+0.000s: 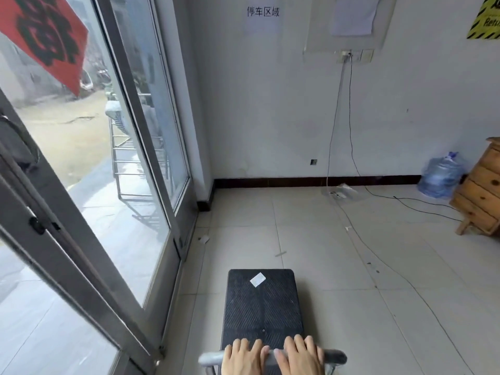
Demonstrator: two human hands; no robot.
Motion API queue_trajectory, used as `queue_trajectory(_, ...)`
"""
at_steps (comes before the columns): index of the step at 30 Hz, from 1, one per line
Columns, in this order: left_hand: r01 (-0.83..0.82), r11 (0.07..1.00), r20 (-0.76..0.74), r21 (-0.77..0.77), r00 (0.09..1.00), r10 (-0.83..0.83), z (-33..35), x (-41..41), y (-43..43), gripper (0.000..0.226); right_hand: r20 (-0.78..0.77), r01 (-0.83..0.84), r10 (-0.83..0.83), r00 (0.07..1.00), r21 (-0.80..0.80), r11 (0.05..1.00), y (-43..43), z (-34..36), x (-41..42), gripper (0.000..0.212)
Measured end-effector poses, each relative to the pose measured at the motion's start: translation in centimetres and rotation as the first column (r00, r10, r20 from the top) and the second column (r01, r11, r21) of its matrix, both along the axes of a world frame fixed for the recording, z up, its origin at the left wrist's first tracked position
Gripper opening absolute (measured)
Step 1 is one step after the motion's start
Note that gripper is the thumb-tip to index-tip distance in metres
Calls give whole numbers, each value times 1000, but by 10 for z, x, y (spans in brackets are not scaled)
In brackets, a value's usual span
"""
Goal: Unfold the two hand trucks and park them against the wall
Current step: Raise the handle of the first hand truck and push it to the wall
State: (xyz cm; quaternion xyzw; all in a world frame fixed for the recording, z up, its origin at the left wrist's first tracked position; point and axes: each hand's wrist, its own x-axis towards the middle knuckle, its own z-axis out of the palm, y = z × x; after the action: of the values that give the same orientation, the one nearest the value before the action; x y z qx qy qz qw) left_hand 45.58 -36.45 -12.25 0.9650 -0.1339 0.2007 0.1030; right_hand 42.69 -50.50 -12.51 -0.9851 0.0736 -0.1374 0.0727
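Note:
One hand truck stands unfolded on the tiled floor at the bottom centre, its black ribbed platform (262,304) pointing toward the white wall (270,109) ahead. A small white sticker lies near the platform's far end. Its grey handle bar (335,356) runs across the bottom edge. My left hand (244,357) and my right hand (300,355) lie side by side over that bar, fingers wrapped on it. A paper sign with printed characters (263,12) hangs high on the wall. No second hand truck is in view.
Glass doors with metal frames (151,163) line the left side. A power strip (338,194) and thin cables (378,255) trail across the floor on the right. A water jug (439,175) and a wooden drawer chest (481,190) stand at the far right.

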Motion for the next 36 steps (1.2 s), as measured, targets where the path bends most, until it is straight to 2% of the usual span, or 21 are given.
queue_trajectory(7, -37, 999, 19, -7, 999, 37, 0, 125, -31, 77, -14, -7, 7, 1000, 23, 1000, -30, -4, 131, 35)
queue_trajectory(10, -62, 998, 64, -9, 996, 63, -7, 182, -34, 70, 38, -18, 17, 999, 18, 1000, -34, -7, 189, 34)
queue_trajectory(14, -81, 996, 117, -42, 990, 85, -9, 266, -37, 72, 55, -20, 18, 998, 27, 999, -35, -7, 271, 34)
queue_trajectory(17, -34, 999, 24, -42, 999, 35, -19, 330, -37, 74, 49, 1, -2, 999, 15, 1000, -37, -4, 335, 34)
queue_trajectory(19, 21, 999, -22, -37, 1000, -22, -37, 381, -32, 65, 45, 28, -27, 999, -9, 1000, -35, 1, 376, 29)
queue_trajectory(22, -36, 996, 87, 79, 996, 30, -42, 446, -31, 56, -19, 38, -39, 999, -22, 999, -35, 1, 431, 30)
queue_trajectory(27, -28, 999, 20, -29, 999, 28, -17, 514, -38, 64, -52, 14, -15, 999, -20, 1000, -35, -6, 516, 34)
queue_trajectory(31, -68, 997, -8, 46, 998, 69, -5, 588, -46, 38, -83, -7, 6, 997, -11, 1000, -45, -4, 592, 34)
queue_trajectory(33, -62, 997, -12, 47, 998, 63, -4, 622, -52, 42, -86, -17, 17, 996, 1, 1000, -52, -3, 630, 34)
queue_trajectory(36, -81, 996, -3, 43, 997, 82, -3, 675, -65, 71, -42, -37, 38, 998, 35, 999, -63, -1, 685, 32)
